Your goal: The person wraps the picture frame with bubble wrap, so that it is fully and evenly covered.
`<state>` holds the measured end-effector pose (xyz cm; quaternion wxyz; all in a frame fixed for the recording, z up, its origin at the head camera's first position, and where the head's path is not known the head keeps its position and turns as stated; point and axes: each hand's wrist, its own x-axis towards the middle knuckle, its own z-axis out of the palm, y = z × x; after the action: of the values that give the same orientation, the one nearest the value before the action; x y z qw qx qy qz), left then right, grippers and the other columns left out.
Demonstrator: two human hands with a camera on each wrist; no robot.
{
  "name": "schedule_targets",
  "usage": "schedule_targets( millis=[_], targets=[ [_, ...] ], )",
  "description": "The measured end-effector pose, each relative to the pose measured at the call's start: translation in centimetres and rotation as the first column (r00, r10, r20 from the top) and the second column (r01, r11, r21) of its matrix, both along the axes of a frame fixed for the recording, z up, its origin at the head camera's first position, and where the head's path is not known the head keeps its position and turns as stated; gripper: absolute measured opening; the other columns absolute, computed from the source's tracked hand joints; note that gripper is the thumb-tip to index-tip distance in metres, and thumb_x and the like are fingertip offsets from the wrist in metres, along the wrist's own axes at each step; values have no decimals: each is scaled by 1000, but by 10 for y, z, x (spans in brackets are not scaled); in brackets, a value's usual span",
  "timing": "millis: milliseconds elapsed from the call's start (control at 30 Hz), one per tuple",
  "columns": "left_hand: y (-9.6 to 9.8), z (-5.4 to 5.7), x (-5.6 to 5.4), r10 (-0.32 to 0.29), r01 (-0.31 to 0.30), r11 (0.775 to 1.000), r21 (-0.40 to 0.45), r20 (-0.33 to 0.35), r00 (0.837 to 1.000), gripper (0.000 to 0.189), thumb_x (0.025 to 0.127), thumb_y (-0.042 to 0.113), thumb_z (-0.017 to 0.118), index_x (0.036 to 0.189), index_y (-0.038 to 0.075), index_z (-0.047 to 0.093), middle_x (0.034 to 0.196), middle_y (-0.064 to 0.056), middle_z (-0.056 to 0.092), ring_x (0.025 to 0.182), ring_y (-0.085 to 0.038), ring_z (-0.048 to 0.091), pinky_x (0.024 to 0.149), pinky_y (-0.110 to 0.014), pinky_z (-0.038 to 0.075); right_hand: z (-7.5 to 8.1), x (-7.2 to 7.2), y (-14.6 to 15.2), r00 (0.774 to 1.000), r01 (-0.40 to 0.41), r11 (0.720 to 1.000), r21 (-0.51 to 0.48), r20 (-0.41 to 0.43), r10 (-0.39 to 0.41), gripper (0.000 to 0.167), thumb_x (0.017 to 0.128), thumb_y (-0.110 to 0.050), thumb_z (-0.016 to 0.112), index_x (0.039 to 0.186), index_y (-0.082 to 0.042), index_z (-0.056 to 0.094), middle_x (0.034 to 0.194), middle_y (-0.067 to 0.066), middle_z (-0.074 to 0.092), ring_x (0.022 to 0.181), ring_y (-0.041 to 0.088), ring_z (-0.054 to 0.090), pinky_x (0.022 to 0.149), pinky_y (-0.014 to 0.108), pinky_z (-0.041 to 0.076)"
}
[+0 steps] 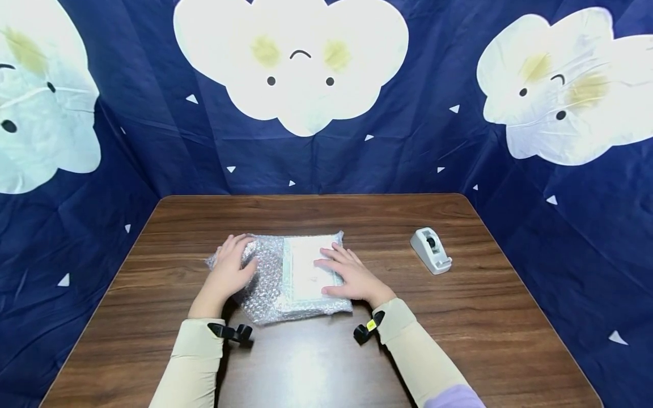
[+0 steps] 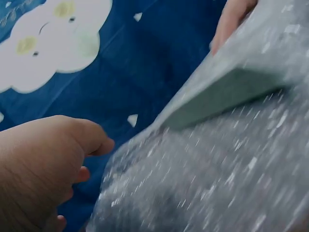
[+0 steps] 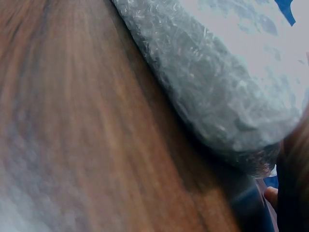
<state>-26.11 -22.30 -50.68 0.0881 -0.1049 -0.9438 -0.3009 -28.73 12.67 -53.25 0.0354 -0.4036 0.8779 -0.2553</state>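
Dark blue cloth backdrop (image 1: 428, 136) around the far and side edges. Brown wood-grain table (image 1: 510, 340), glare near the front. White clouds (image 1: 301, 34) with faces on the cloth, upside down in the head view. Bubble wrap (image 1: 265, 289) lying mid-table, clear, crinkled. Flat white box (image 1: 303, 272), pale green border, seen through the wrap, in its right part. Right hand (image 1: 352, 275), fingers spread, resting over the box's right side, not pinching. Left hand (image 1: 229, 275) at the wrap's left end, thumb away from the fingers; no pinch seen, and cannot tell how firmly it touches. Beige sleeves (image 1: 196, 354) on both arms. White tape dispenser (image 1: 431, 251) to the right, well apart from the wrap. Black wrist cameras (image 1: 232, 332) strapped at both cuffs. Small white triangles (image 1: 552, 200) scattered on the cloth.
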Motion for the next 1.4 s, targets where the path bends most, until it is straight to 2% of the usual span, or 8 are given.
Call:
schedule_targets(
  millis=[200,333,433,633,800,1000,1167,1400],
  targets=[
    [-31,-13,2,199,-198,980,23,-51,979,55,93,18,58,142,-5,46,146,-32,41,139,-55,28,113,-70,16,-1,0,0,1000,-7,1000,-24,-10,7,68,92,-57,62,151,-26,48,165,3,29,156,31,7,119,67,10],
    [-49,-23,5,320,-321,947,27,16,947,60,96,27,55,145,-5,42,147,-33,39,139,-55,26,113,-69,14,1,0,0,1000,-8,1000,-22,-1,8,68,92,-57,61,151,-26,48,165,3,28,156,30,6,119,66,10],
    [-57,-28,6,363,-364,931,5,66,929,63,98,35,54,144,-7,42,148,-35,36,140,-57,23,114,-70,11,1,0,0,1000,-5,1000,-16,3,5,68,92,-57,61,151,-26,48,166,3,28,156,28,5,119,65,9],
    [-60,-33,7,387,-386,922,-31,70,919,54,99,39,53,127,-8,54,148,-37,34,140,-57,22,115,-69,8,-1,-1,0,1000,-6,1000,-19,10,6,68,93,-60,59,152,-27,47,166,2,27,156,27,4,120,64,8],
    [-57,-34,8,406,-407,914,8,49,913,46,98,36,55,109,-9,60,142,-36,38,136,-56,28,115,-66,11,-2,-1,0,1000,-8,1000,-28,14,9,68,93,-60,59,151,-27,48,166,2,27,156,28,5,119,65,8],
    [-54,-35,6,417,-416,899,137,23,908,43,98,32,57,87,-9,64,133,-30,49,130,-52,35,109,-63,23,-1,0,0,1000,-5,1000,-31,23,6,67,93,-57,61,151,-27,48,166,3,27,156,28,5,120,65,8],
    [-51,-35,4,430,-399,861,316,-32,902,40,97,24,62,72,-7,64,124,-26,61,122,-47,45,104,-55,32,0,0,0,1000,-3,1000,-27,21,3,67,93,-58,60,151,-27,48,166,2,27,156,27,5,120,64,8],
    [-46,-33,2,442,-371,804,464,-51,895,35,98,16,61,79,-11,70,115,-25,66,111,-39,55,97,-38,39,-2,-1,0,1000,-4,1000,-25,6,4,67,93,-58,61,151,-28,47,166,1,27,156,27,4,119,65,9]
  ],
)
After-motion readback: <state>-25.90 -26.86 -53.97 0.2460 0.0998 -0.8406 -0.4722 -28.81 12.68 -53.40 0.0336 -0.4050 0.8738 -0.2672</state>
